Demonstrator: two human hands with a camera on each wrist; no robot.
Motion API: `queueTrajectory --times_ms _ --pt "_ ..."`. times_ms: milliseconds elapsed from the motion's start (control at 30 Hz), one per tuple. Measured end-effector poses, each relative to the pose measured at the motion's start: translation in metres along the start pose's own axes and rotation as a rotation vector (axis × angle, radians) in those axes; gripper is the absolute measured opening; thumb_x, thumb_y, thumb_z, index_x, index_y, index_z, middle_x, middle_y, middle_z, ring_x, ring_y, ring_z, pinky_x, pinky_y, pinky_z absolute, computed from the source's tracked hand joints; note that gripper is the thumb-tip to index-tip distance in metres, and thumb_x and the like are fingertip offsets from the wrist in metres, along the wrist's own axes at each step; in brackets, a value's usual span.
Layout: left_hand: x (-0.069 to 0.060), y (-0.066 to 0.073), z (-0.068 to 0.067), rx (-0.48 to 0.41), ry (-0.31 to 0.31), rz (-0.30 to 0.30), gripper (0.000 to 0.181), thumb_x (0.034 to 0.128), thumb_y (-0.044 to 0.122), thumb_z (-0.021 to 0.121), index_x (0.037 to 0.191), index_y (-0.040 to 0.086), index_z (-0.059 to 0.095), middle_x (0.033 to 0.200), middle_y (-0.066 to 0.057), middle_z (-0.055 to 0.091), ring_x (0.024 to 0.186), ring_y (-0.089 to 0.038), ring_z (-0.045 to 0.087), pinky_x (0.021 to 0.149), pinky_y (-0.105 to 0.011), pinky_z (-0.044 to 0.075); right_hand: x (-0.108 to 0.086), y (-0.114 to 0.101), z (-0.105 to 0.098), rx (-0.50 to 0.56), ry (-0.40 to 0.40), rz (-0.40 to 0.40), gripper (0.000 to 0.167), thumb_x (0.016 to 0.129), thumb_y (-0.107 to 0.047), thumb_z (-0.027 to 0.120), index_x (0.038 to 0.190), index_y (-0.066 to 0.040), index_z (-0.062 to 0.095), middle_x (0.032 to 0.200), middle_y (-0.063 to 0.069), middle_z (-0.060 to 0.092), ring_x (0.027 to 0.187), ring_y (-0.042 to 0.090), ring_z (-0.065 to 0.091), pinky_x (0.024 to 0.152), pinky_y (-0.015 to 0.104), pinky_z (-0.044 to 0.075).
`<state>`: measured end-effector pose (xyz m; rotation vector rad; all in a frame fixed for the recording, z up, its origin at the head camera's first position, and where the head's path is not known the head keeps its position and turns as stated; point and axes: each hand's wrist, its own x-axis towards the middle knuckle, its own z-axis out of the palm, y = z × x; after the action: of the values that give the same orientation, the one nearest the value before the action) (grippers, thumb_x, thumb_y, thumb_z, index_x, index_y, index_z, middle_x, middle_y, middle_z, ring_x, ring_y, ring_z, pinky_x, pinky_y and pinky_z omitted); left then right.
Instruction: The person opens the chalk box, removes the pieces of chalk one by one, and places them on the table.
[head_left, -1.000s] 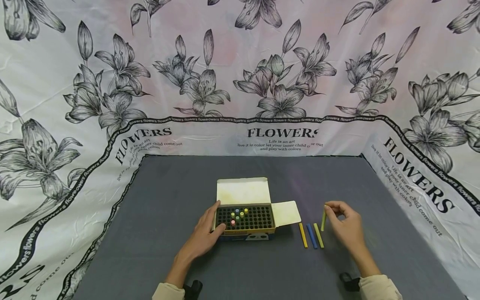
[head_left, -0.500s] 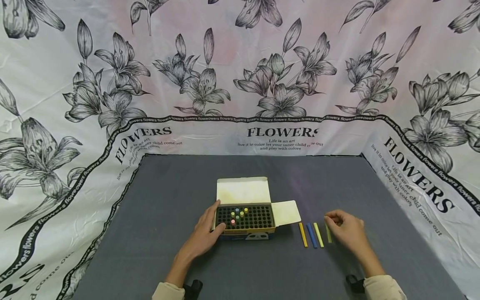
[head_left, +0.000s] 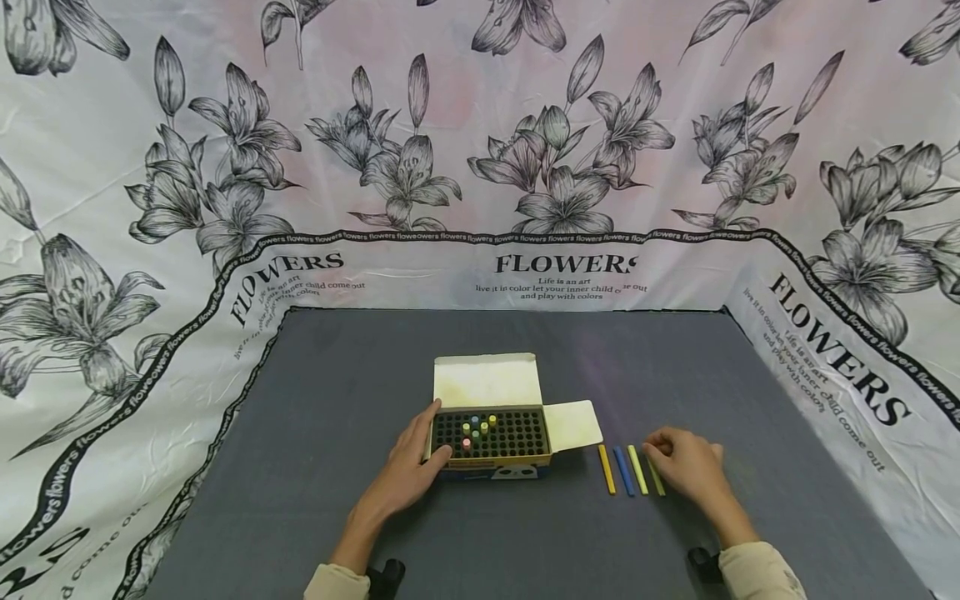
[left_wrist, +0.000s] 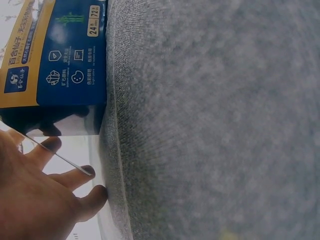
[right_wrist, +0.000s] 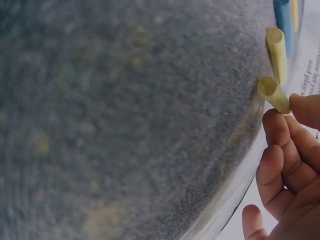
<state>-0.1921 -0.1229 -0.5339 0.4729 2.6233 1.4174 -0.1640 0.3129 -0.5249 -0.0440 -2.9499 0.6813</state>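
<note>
At three o'clock from the box [head_left: 487, 462], the right hand [head_left: 684, 467] pinched a yellow-green stick [head_left: 657, 481]. At nine, the left hand [head_left: 408, 462] touched the box, fingers spread.

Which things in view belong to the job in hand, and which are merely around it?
Seem to belong:
box
chalks inside
orange-yellow chalk
blue chalk
pale yellow chalk
yellow-green chalk in the right grip

Seem merely around:
flowered cloth
grey table
</note>
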Motion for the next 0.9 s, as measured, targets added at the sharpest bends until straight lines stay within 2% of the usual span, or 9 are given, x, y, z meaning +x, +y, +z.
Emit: queueTrajectory --times_ms 433,900 --pt "-0.0007 0.0021 -0.001 -0.003 -0.007 0.001 0.072 0.1051 0.035 0.055 0.165 0.025 0.016 0.17 -0.009 0.02 0.156 -0.041 0.019 0.113 -0.076 0.021 0.0029 -0.0018 0.0046 -0.049 -0.012 0.013 0.021 0.095 -0.024 0.069 0.101 -0.004 0.076 0.086 0.009 0.076 0.07 0.021 0.064 0.076 0.055 0.033" --pt "-0.0004 0.0015 -0.0012 -0.022 -0.013 -0.008 0.073 0.1055 0.035 0.055 0.165 0.027 0.015 0.171 -0.009 0.018 0.157 -0.042 0.017 0.113 -0.076 0.019 0.0044 -0.003 0.006 -0.064 -0.023 0.021 0.02 0.095 -0.023 0.07 0.1 -0.003 0.074 0.084 0.007 0.075 0.069 0.02 0.063 0.076 0.053 0.032"
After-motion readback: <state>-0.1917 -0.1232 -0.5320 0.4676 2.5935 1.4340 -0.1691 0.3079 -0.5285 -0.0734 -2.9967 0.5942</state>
